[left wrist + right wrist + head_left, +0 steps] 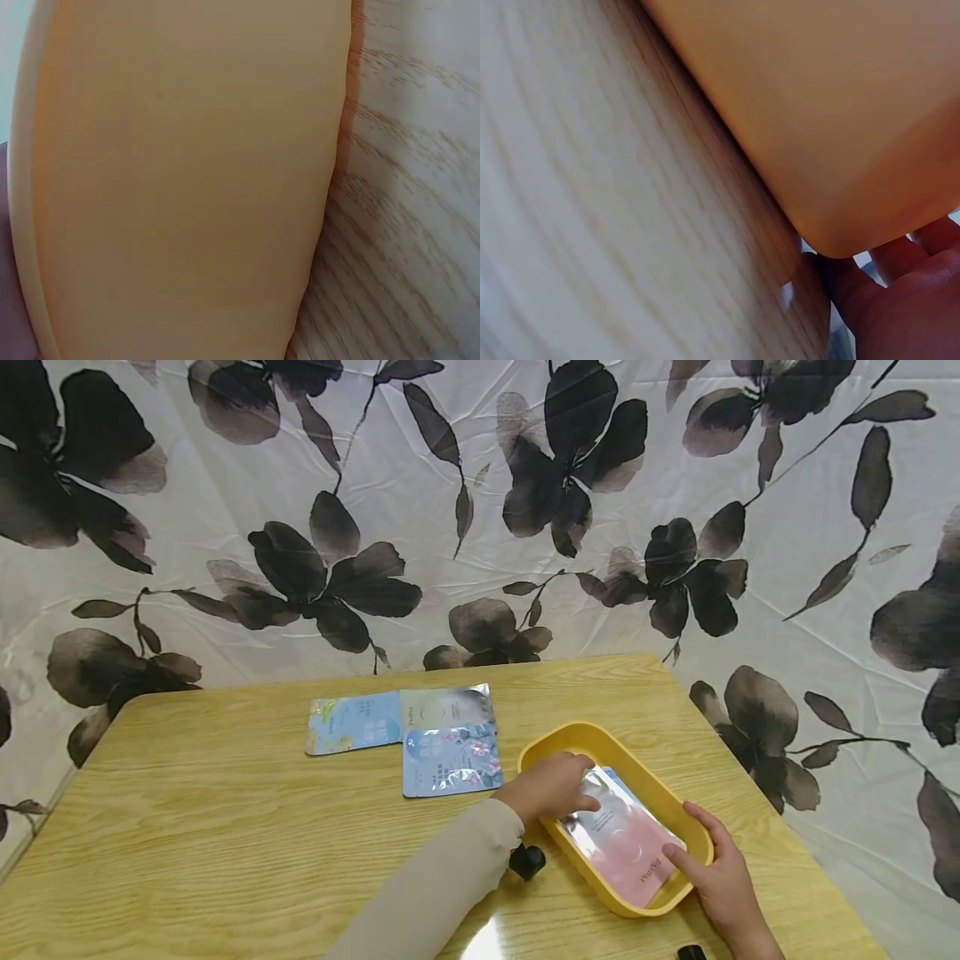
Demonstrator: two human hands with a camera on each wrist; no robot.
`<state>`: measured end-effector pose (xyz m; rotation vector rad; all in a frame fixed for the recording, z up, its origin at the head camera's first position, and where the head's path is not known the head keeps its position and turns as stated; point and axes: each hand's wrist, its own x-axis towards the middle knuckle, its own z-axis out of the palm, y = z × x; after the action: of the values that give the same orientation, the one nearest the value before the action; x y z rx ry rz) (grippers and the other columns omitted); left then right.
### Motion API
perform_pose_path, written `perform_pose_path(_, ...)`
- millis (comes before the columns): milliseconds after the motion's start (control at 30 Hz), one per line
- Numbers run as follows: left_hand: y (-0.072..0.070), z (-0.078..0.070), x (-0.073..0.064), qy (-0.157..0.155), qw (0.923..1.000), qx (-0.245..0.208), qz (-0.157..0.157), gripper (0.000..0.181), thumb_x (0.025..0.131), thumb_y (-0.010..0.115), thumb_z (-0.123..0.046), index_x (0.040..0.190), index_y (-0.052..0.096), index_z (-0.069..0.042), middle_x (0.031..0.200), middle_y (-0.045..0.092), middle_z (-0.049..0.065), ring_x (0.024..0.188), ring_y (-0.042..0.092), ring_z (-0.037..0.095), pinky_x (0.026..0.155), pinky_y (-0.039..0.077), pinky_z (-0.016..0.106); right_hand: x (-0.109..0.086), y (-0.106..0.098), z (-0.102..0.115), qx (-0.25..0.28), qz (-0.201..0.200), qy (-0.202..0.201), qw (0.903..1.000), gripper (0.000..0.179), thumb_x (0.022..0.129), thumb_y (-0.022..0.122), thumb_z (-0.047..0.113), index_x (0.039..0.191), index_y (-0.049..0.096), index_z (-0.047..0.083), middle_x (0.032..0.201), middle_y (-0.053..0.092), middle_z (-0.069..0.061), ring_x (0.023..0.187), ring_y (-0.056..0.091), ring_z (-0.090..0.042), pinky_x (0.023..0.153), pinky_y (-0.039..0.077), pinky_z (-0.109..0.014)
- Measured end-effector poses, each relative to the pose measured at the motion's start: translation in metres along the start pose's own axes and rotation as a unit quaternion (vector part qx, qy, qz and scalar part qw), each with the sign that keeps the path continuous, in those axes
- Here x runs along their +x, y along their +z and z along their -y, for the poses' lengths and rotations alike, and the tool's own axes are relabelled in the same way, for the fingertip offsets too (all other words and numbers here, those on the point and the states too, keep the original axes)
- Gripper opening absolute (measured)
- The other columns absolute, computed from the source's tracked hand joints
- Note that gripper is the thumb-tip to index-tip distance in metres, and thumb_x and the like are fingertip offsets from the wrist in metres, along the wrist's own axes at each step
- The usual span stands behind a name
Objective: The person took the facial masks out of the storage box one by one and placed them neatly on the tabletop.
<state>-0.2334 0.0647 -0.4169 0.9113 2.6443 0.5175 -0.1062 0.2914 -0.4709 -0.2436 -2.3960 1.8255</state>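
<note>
My left hand (pixel 558 787) reaches over the near wall of a yellow plastic tray (pixel 577 731), its thumb and fingers at the silver end of a pink and silver face mask packet (pixel 626 839). Some fingertips are hard to make out there. Beneath that packet a blue edge (pixel 621 781) peeks out. My right hand (pixel 723 877) grips the tray's right end, thumb inside over the rim and fingers outside. In the right wrist view, its fingers (pixel 900 259) lie against the tray's outer wall (pixel 840 135). The left wrist view is mostly filled by the tray wall (pixel 187 180).
Left of the tray lie three more packets on the wooden table (pixel 225 827): a light blue one (pixel 360 722), a silver-green one (pixel 442 706) and a blue floral one (pixel 452 762), the last overlapping the silver-green one. A flower-printed cloth (pixel 465 468) hangs behind the table.
</note>
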Motion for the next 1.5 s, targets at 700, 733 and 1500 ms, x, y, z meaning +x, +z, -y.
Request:
perform_pose_path(700, -0.003, 0.006, 0.004, 0.034, 0.9972, -0.065, -0.012, 0.042, 0.088, 0.078, -0.036, 0.123, 0.069, -0.014, 0.112, 0.069, -0.007, 0.106, 0.060, 0.008, 0.097, 0.044, 0.020, 0.000, 0.001, -0.002, 0.006, -0.002, -0.012, 0.9999, 0.066, 0.093, 0.068, 0.002, 0.148, 0.032, -0.005, 0.144, 0.037, -0.026, 0.104, 0.052, 0.011, 0.080, 0.050, -0.012)
perform_pose_path(733, -0.003, 0.007, 0.004, 0.034, 0.9967, -0.073, -0.013, 0.042, 0.088, 0.079, -0.036, 0.123, 0.069, -0.015, 0.111, 0.069, -0.008, 0.106, 0.060, 0.008, 0.096, 0.044, 0.020, 0.000, 0.001, -0.002, 0.008, -0.002, -0.012, 0.9999, 0.065, 0.093, 0.068, 0.001, 0.148, 0.032, -0.006, 0.144, 0.037, -0.026, 0.104, 0.052, 0.011, 0.080, 0.050, -0.013)
perform_pose_path(1500, -0.007, 0.014, 0.002, 0.061, 0.9826, -0.175, -0.012, 0.043, 0.085, 0.082, -0.034, 0.122, 0.069, -0.016, 0.115, 0.066, -0.009, 0.106, 0.057, 0.007, 0.093, 0.045, 0.020, -0.001, 0.001, 0.001, -0.007, 0.000, -0.014, 0.9999, 0.066, 0.094, 0.068, 0.004, 0.148, 0.032, -0.006, 0.143, 0.038, -0.026, 0.104, 0.053, 0.011, 0.081, 0.050, -0.013)
